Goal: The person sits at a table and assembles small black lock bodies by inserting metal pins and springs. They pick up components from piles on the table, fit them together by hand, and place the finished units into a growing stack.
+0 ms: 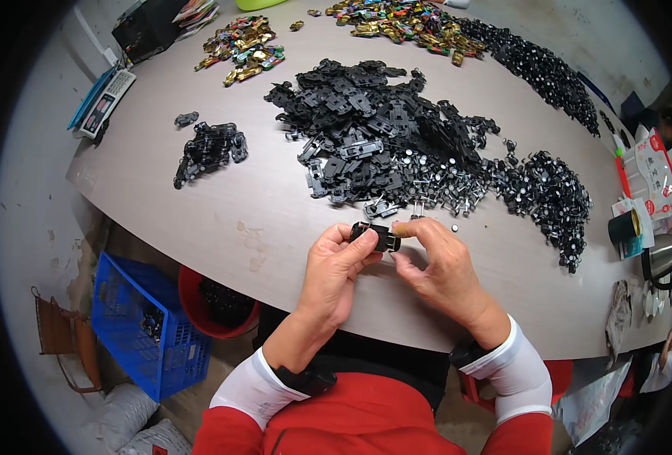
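One small black chassis part [376, 236] is gripped between the two hands at the near table [199, 220] edge: the left hand [334, 274] pinches its left end, the right hand [436, 267] its right; one large black parts heap [381, 144] lies beyond, uncountable

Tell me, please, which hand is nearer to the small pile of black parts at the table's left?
Left. The left hand is closer to the small pile, which lies up and to its left; the right hand is farther right, beyond the black part both hands hold.
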The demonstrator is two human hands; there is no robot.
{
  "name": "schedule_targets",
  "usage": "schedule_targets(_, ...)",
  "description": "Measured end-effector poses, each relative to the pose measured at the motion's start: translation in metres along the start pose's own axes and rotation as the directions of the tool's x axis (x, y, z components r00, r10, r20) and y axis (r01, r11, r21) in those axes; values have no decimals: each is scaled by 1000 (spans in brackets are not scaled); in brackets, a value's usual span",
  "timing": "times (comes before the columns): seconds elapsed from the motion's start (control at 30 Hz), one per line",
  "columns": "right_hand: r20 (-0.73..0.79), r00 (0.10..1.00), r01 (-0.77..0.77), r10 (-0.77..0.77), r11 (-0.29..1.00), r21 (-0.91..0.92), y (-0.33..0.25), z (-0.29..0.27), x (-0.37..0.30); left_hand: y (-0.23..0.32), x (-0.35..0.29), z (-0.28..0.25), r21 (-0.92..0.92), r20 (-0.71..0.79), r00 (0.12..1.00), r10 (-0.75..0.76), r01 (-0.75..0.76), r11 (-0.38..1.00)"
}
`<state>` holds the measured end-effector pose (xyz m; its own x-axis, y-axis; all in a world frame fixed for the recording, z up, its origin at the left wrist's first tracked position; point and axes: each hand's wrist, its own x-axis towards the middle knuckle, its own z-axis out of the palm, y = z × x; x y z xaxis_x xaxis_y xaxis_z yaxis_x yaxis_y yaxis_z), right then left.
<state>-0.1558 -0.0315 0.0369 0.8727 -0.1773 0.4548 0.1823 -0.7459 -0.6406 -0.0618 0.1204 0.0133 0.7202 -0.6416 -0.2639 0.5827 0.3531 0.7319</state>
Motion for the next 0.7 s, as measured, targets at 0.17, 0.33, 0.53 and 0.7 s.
schedule_targets(0.17, -37, 999, -4, 8, 995, 101, 1, 1, 0, 1, -4, -1, -66, 24, 1000, -14, 15, 998)
schedule_targets(0.33, -48, 998, 54, -48, 990, 131, 5, 7, 0, -3, -8, -8, -142, 61, 998, -20, 29, 989)
schedule_targets(0.53, -3, 997, 73, -73, 984, 161, 3, 7, 3, 5, -10, -14, -82, 57, 998, -30, 34, 996)
schedule_targets(0.7, -8, 996, -85, 85, 996, 24, 9, -27, 16, 57, -1, -33, 233, -2, 981, 194, -188, 954)
